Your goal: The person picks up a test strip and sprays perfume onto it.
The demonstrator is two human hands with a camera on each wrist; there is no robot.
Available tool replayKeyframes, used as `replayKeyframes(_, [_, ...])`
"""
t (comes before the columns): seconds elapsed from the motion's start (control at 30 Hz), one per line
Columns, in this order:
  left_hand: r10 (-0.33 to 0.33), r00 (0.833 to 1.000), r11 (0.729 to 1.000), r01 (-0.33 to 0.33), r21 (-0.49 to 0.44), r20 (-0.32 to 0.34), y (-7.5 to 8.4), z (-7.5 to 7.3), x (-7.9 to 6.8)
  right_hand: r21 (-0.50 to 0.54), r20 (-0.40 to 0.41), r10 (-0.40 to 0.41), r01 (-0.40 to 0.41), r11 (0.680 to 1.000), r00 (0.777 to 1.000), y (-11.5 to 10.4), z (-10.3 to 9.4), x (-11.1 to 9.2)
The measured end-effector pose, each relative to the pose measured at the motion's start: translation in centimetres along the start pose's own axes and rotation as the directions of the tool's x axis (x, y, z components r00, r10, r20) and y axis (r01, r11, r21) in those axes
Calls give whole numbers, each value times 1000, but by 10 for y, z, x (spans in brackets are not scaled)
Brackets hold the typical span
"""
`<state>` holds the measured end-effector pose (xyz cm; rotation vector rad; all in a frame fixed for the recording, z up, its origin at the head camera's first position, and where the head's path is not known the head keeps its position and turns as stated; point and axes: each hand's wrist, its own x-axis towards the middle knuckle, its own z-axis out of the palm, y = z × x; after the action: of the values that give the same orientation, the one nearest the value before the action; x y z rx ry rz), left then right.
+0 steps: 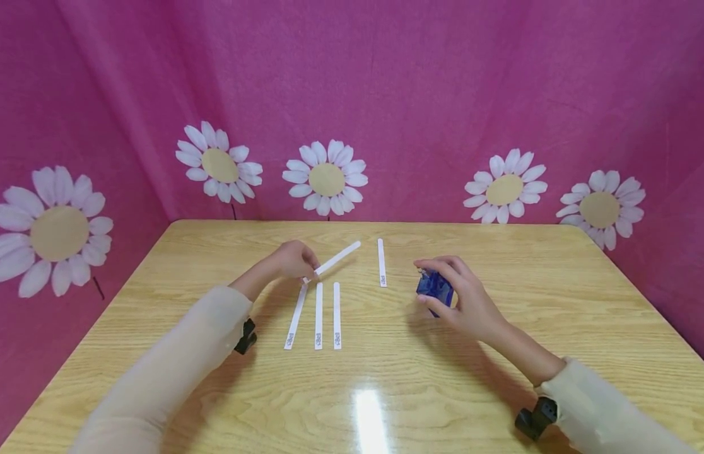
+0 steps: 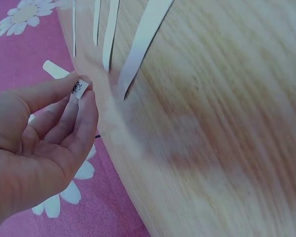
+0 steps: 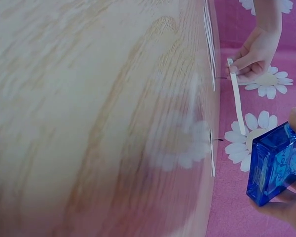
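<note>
Between thumb and fingertips, my left hand [image 1: 295, 258] pinches a white paper strip [image 1: 339, 256] by its printed end. That strip is raised off the table and points to the far right. My right hand [image 1: 474, 302] grips a blue glass perfume bottle [image 1: 433, 290] above the table, fingers and thumb on its sides. In the right wrist view the square bottle [image 3: 274, 165] looks tilted. Three more white strips [image 1: 318, 315] lie side by side below the left hand, printed ends toward me. A separate strip [image 1: 381, 261] lies farther back, between the hands.
The wooden table [image 1: 216, 391] carries a bright light reflection near its front. Pink curtains [image 1: 409, 94] with white daisies stand behind it and along both sides. A small black camera sits on each wrist, including the right wrist camera [image 1: 536, 419].
</note>
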<state>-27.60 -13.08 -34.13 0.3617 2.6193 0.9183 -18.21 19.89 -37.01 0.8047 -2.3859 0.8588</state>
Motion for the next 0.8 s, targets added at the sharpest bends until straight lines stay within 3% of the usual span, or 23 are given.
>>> replayKeyframes(0.27, [-13, 1000, 999, 14, -52, 23, 6, 3, -7, 16, 4, 19, -19, 1000, 1000, -1, 1, 3])
replayKeyframes(0.8, [65, 997, 995, -62, -81, 41, 25, 13, -13, 8, -12, 44, -44, 999, 999, -1, 5, 12])
